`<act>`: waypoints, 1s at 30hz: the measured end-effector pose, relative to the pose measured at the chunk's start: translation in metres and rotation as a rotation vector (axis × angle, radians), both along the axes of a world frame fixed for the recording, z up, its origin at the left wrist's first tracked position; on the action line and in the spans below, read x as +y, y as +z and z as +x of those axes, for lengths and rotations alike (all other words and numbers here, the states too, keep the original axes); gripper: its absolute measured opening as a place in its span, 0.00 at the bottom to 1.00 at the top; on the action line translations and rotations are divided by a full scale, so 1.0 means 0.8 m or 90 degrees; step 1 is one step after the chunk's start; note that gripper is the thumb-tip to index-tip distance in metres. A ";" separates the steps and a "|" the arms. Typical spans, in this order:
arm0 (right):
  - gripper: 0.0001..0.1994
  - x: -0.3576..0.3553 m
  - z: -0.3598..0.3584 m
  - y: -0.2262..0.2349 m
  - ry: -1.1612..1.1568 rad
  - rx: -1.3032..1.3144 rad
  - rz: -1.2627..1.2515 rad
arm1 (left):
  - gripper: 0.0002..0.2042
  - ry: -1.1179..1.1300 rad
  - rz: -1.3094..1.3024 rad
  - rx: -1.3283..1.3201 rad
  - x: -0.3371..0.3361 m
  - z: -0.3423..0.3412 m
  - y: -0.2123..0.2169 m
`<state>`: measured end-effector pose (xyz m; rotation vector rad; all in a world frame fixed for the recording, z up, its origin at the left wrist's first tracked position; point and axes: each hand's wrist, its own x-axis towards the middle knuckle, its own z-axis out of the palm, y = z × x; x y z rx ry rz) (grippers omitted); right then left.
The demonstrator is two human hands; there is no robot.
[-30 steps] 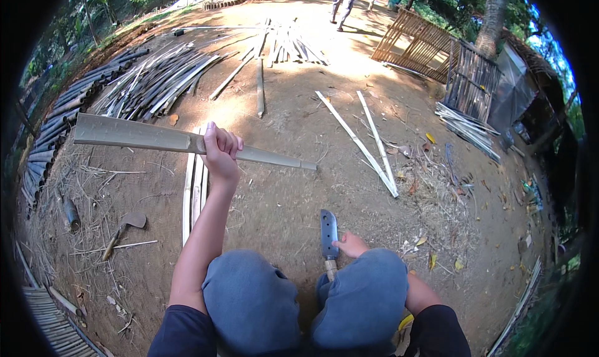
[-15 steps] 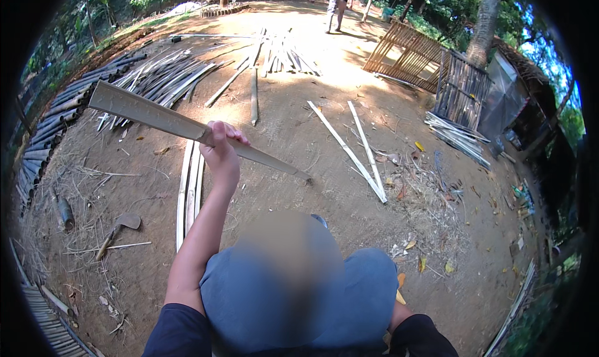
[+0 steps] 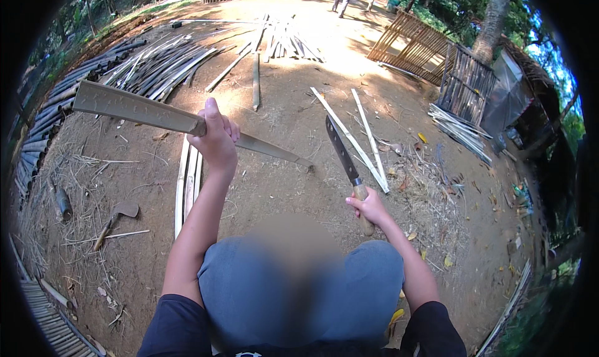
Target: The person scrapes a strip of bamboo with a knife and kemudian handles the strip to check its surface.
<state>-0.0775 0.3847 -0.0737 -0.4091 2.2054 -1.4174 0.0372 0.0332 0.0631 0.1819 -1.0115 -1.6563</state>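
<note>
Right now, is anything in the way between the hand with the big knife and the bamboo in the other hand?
Nothing visible is: between the right hand, holding the wooden-handled knife, and the split bamboo piece in the left hand, only dirt ground shows.

The knife [image 3: 342, 150], earlier low between the knees [image 3: 374, 270], is up ahead of them; the right hand [image 3: 369, 208] grips its handle [image 3: 360, 191] instead of touching its blade [image 3: 337, 137].

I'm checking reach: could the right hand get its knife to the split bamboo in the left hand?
Probably yes: the right hand grips the knife, whose blade appears right of the lower end of the split bamboo, with only dirt between; the left hand grips higher up.
</note>
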 end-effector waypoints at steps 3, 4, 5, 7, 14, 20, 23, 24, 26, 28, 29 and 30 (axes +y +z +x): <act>0.12 -0.062 -0.005 0.092 0.068 -0.003 -0.004 | 0.21 0.021 0.003 0.012 0.000 0.003 0.003; 0.10 -0.084 0.002 0.126 0.090 0.010 0.037 | 0.21 0.025 0.004 0.014 0.000 0.003 0.005; 0.09 -0.101 0.008 0.143 0.111 0.009 0.045 | 0.21 0.028 0.002 0.015 -0.001 0.001 0.006; 0.07 -0.125 0.025 0.165 0.145 0.005 0.065 | 0.21 0.025 0.028 0.024 0.002 -0.005 0.006; 0.06 -0.182 0.082 0.172 0.250 -0.009 0.051 | 0.21 0.080 0.057 0.003 -0.009 0.002 0.004; 0.05 -0.183 0.068 0.138 0.254 0.071 0.134 | 0.21 0.064 0.052 0.015 -0.004 -0.002 0.002; 0.06 -0.193 0.084 0.144 0.270 0.216 0.145 | 0.21 0.091 0.056 -0.001 -0.008 -0.002 0.003; 0.06 -0.194 0.084 0.146 0.278 0.228 0.135 | 0.21 0.096 0.061 0.001 -0.008 -0.003 0.003; 0.07 -0.194 0.086 0.149 0.289 0.248 0.114 | 0.21 0.103 0.069 0.000 -0.004 -0.001 0.004; 0.07 -0.198 0.074 0.142 0.252 0.109 0.147 | 0.21 0.108 0.060 0.011 -0.006 -0.001 0.003; 0.07 -0.199 0.070 0.138 0.233 0.040 0.162 | 0.21 0.110 0.055 0.018 -0.007 -0.001 0.003; 0.07 -0.196 0.072 0.133 0.248 0.077 0.161 | 0.21 0.109 0.055 0.006 -0.007 0.000 0.001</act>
